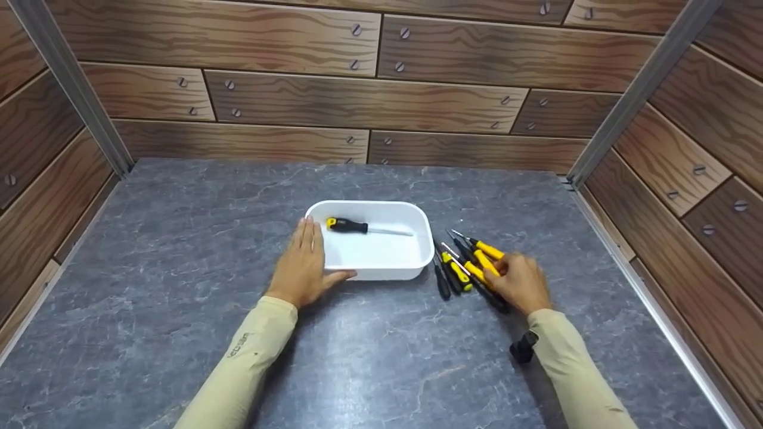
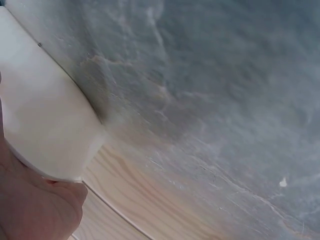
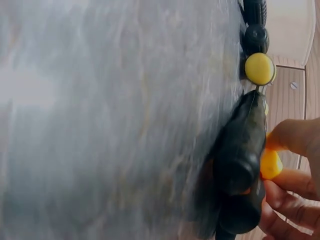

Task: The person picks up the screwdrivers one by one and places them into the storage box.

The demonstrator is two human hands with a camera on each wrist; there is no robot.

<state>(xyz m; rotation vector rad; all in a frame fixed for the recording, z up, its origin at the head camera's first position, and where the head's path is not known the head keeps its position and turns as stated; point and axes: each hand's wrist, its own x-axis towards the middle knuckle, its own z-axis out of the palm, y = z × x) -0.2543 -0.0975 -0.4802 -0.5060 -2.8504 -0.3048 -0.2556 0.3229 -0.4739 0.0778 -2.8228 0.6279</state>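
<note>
A pile of screwdrivers (image 1: 468,265) with yellow and black handles lies on the tabletop (image 1: 179,286) right of centre in the head view, their long axes running from lower right to upper left, metal tips pointing toward the upper left and handles toward the lower right. The right hand (image 1: 520,281) rests on the handle end of this pile with its fingers (image 3: 290,137) curled round one screwdriver; in the right wrist view a dark handle and a yellow one sit against those fingers. Just left of the pile, close but not touching, stands a white tray (image 1: 417,262). One more screwdriver (image 1: 365,227) lies inside it near the far wall, its long axis across the frame, handle to the left and shaft pointing right. The left hand (image 1: 305,265) lies flat against the tray's left wall, fingers straight and together, thumb along the near wall. The tabletop is grey, marbled stone. Brown wood-grain panels with screw heads wall it in at the back and on both sides, joined by grey metal corner posts.
</note>
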